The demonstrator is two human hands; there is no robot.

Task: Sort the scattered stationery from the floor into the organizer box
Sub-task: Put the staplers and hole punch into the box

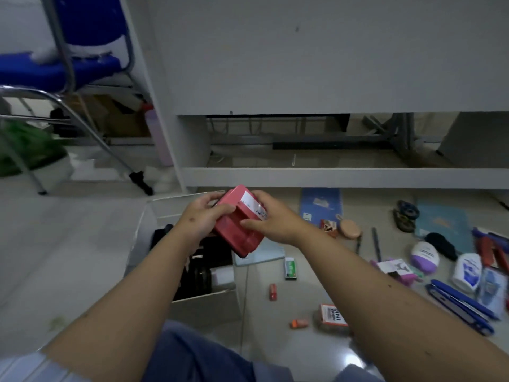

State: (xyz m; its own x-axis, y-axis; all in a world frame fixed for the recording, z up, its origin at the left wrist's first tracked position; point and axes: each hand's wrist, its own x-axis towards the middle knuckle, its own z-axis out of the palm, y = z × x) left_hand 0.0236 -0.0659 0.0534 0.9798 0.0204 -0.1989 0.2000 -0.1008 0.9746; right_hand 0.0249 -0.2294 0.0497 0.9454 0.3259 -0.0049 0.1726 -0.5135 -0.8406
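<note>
I see a blue chair [55, 67] left of the white desk [316, 64]. Under the chair lies a green bag [24, 150]. A pink bottle [155, 133] leans on the desk's left edge. Sandals [406, 215] sit below the desk's right.

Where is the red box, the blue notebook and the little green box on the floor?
red box [242, 230]: head view, on its red top face.
blue notebook [321, 202]: head view, on its cover.
little green box [290, 268]: head view, on its top.
</note>
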